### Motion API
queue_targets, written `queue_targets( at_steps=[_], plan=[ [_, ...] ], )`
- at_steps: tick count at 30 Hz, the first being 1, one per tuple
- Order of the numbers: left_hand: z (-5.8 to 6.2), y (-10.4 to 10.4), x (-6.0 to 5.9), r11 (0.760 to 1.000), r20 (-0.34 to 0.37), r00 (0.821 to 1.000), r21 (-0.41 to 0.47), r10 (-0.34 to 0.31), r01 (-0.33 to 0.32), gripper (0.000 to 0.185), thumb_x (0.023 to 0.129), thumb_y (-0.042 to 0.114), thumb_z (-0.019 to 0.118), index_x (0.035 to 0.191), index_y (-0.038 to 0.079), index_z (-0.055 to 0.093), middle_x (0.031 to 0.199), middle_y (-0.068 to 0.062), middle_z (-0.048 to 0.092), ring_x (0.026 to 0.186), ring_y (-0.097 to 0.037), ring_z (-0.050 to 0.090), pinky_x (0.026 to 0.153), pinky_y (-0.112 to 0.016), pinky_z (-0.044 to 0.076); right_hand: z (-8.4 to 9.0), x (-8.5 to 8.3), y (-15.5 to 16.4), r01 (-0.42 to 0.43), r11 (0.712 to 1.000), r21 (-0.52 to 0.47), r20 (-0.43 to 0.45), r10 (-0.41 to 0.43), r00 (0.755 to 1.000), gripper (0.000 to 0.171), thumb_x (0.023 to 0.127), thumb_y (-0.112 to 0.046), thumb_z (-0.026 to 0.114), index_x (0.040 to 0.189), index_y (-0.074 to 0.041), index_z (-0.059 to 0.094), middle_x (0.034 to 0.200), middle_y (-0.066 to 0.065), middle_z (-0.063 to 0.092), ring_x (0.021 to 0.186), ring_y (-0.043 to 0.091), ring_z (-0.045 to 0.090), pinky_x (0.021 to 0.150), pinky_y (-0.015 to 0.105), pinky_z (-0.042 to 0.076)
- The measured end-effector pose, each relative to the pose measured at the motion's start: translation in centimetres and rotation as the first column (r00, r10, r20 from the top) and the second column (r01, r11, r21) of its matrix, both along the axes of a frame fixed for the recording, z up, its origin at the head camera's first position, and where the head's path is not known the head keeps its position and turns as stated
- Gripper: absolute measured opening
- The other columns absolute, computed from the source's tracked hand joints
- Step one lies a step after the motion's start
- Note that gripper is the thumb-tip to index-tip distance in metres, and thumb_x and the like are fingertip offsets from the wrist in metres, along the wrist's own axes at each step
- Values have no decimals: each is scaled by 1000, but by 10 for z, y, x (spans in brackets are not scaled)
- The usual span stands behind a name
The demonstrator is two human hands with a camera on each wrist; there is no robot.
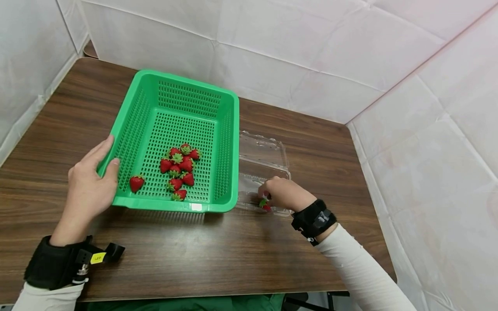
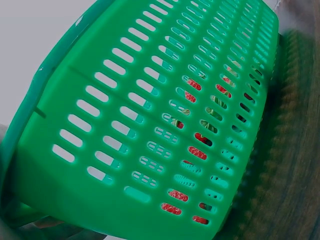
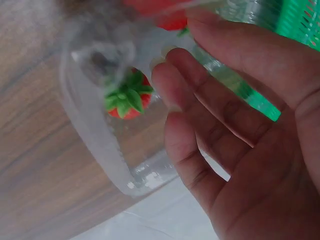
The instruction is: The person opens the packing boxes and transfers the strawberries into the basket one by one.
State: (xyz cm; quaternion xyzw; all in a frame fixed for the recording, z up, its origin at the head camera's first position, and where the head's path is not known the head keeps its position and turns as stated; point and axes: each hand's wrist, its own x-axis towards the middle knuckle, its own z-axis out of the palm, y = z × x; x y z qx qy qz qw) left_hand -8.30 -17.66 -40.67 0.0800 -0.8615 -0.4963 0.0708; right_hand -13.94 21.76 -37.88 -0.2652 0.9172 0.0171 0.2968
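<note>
The left hand [image 1: 90,181] grips the green perforated plastic basket [image 1: 155,87] rim while the loosely open right hand [image 1: 283,193] sets a red strawberry [image 3: 129,96] in the clear plastic clamshell box [image 1: 261,151]; next seems another berry.

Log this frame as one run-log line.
left hand: holds green perforated plastic basket rim | right hand: over clear plastic clamshell box, red strawberry inside | basket: more strawberries

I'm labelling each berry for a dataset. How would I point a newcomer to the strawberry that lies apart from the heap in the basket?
Find the green basket on the wooden table; the left hand holds its near-left corner. Just right of that thumb lies the lone strawberry, alone, left of the strawberry cluster.
</note>
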Motion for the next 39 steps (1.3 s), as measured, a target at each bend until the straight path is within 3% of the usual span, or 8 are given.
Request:
queue_targets(
  at_steps=[11, 23, 30, 35, 39],
  plan=[
    [0, 0, 0, 1000, -4, 1000, 3, -7, 7, 49, 103, 27, 40, 151, 28, 31, 157, -12, 31, 145, -38, 26, 113, -63, 22, -5, -2, 0, -1, 1000, -19, 88, 3, 996, 31, 80, -6, 77, 110, -12, 74, 107, 3, 71, 97, 17, 66, 78, 28, 55],
    [0, 1, 0, 1000, -19, 1000, 6, 3, -3, 48, 103, 25, 42, 150, 26, 34, 156, -13, 34, 144, -37, 28, 113, -62, 23, -8, -2, -1, 17, 1000, -11, 101, -16, 995, 29, 80, -9, 78, 109, -10, 74, 110, 5, 71, 98, 16, 66, 78, 27, 56],
    [1, 1, -1, 1000, -23, 1000, 9, 1, -1, 48, 103, 24, 42, 150, 25, 34, 156, -13, 34, 145, -36, 28, 114, -62, 23, -7, -3, -1, -13, 999, -41, 84, 16, 996, 26, 85, -11, 74, 110, -7, 73, 101, 6, 73, 82, 11, 66, 69, 24, 54],
    [1, 2, 0, 1000, -23, 1000, 11, 6, -6, 48, 102, 24, 42, 150, 26, 34, 155, -13, 34, 144, -35, 28, 113, -62, 24, -1, -6, 1, -51, 994, -100, 13, 52, 999, 23, 88, -12, 70, 110, -6, 73, 105, 9, 71, 88, 16, 68, 72, 25, 56],
    [1, 2, 0, 1000, -23, 1000, 10, 9, -9, 48, 102, 24, 42, 150, 27, 34, 155, -12, 34, 144, -35, 29, 113, -61, 25, 9, -10, 0, -70, 981, -180, -21, 67, 998, 22, 90, -11, 69, 110, -4, 72, 99, 8, 70, 82, 13, 65, 69, 24, 54]
  ],
)
